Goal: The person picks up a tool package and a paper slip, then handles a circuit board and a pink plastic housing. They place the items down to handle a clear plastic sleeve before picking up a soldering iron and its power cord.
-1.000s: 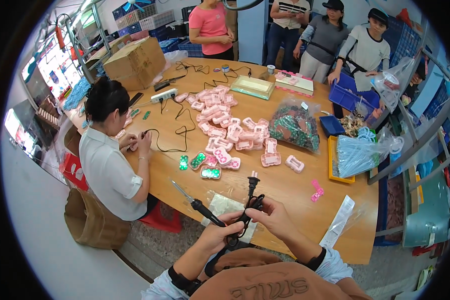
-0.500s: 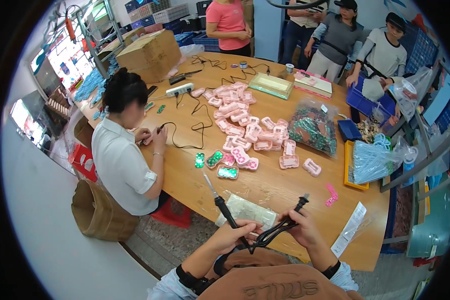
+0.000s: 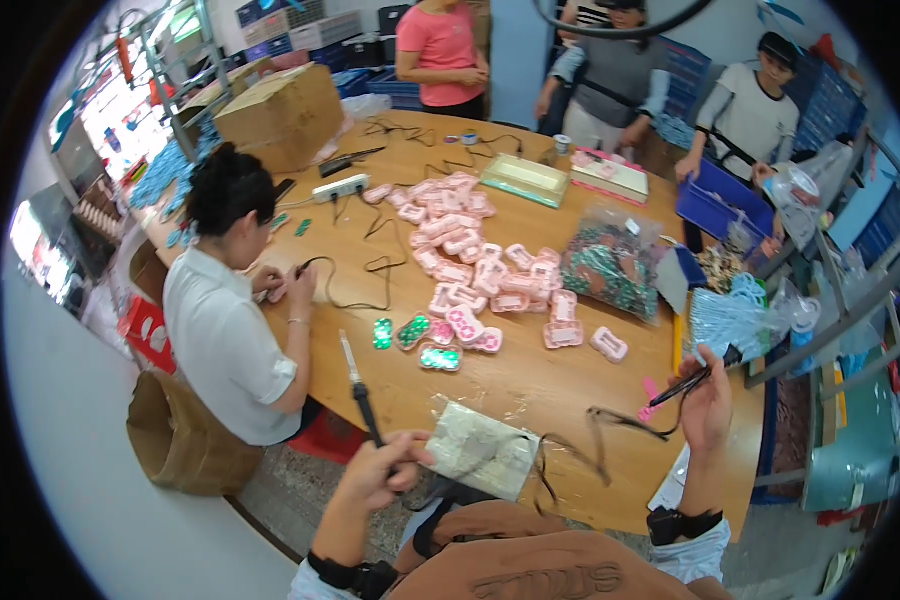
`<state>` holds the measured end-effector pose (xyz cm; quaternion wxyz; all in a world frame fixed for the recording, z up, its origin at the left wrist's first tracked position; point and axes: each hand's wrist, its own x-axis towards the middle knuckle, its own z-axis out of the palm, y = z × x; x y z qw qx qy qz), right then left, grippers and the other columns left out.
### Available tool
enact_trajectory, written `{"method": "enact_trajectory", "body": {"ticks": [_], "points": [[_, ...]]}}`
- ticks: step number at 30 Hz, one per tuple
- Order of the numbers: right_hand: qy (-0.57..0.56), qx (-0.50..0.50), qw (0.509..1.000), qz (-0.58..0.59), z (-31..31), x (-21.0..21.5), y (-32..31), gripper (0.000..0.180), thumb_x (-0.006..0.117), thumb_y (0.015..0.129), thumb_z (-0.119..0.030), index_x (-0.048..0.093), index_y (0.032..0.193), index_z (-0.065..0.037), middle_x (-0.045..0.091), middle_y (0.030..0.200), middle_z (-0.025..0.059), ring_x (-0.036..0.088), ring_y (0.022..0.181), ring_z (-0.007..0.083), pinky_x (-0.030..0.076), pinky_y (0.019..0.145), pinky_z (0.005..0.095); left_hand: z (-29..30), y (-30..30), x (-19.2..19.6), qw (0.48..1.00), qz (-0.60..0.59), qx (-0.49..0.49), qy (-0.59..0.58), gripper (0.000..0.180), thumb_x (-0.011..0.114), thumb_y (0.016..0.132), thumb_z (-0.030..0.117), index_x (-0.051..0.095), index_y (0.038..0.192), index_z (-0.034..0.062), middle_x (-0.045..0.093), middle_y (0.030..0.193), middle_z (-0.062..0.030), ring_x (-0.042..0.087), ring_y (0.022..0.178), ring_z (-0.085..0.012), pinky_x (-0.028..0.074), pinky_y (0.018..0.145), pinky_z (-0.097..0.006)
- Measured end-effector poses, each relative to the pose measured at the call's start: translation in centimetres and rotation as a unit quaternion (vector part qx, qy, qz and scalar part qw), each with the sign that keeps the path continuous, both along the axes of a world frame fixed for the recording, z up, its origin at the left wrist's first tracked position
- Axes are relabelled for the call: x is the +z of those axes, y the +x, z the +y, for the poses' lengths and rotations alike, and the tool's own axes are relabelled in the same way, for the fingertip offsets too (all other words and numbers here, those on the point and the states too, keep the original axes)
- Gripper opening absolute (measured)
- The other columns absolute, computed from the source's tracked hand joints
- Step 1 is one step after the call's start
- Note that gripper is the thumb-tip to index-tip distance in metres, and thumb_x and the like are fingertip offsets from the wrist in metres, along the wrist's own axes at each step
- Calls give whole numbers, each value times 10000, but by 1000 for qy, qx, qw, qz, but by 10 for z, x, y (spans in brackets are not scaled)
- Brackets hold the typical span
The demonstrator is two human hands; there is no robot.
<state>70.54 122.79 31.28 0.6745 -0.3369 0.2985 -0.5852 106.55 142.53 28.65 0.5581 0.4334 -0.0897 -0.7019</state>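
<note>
My left hand [image 3: 382, 472] is closed around the black handle of a soldering iron [image 3: 364, 405], its metal tip pointing up and away over the near table edge. Off to the right, my right hand [image 3: 708, 408] grips folded lengths of the iron's black cord [image 3: 597, 440] close to the plug. The cord hangs loosely between both hands, blurred by motion. Beneath it, a clear plastic bag with pale contents [image 3: 485, 455] lies at the table's near edge. Pink plastic pieces [image 3: 650, 400] lie just left of my right hand, partly behind the cord.
Pink shells [image 3: 490, 270] are heaped mid-table beside green lit pieces [image 3: 440, 357]. A bag of circuit boards [image 3: 615, 265] sits to their right, near blue cords [image 3: 725, 320]. A seated co-worker [image 3: 230, 320] works at left; several people stand at the far side.
My right hand has swung right and up, away from my left, stretching out the bundled cord. My left hand has shifted left with the iron. A person at the back has moved.
</note>
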Motion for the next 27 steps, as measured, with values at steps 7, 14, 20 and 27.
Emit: {"method": "enact_trajectory", "body": {"ticks": [7, 14, 20, 27], "points": [[-20, -127, 992, -13, -59, 20, -91, 312, 398, 865, -266, 466, 1085, -55, 501, 856, 22, 469, 813, 130, 394, 781, 333, 17, 55, 32, 989, -82, 112, -59, 228, 416, 856, 202, 499, 972, 24, 546, 628, -50, 269, 313, -26, 189, 304, -171], [22, -251, 967, 38, -69, 7, -212, 330, 380, 867, -304, 494, 1046, -52, 517, 849, 8, 469, 800, 131, 400, 764, 314, 29, 90, 55, 978, -144, 149, -15, 229, 420, 856, 222, 507, 962, 38, 504, 584, -4, 231, 300, -17, 175, 281, -155], [47, -323, 945, 14, -41, -14, -291, 323, 347, 880, -292, 530, 954, -35, 539, 691, 2, 490, 680, 130, 412, 669, 306, 64, 148, 86, 957, -233, 172, -18, 217, 387, 868, 218, 497, 975, 64, 457, 563, 17, 248, 297, -16, 166, 273, -162], [109, -492, 863, 12, 21, -4, -353, 325, 337, 883, -288, 542, 869, -37, 571, 715, 16, 532, 644, 111, 446, 556, 211, 70, 188, 152, 920, -274, 275, -54, 213, 433, 850, 186, 488, 996, 41, 450, 620, 2, 288, 334, -19, 202, 280, -146]]}}
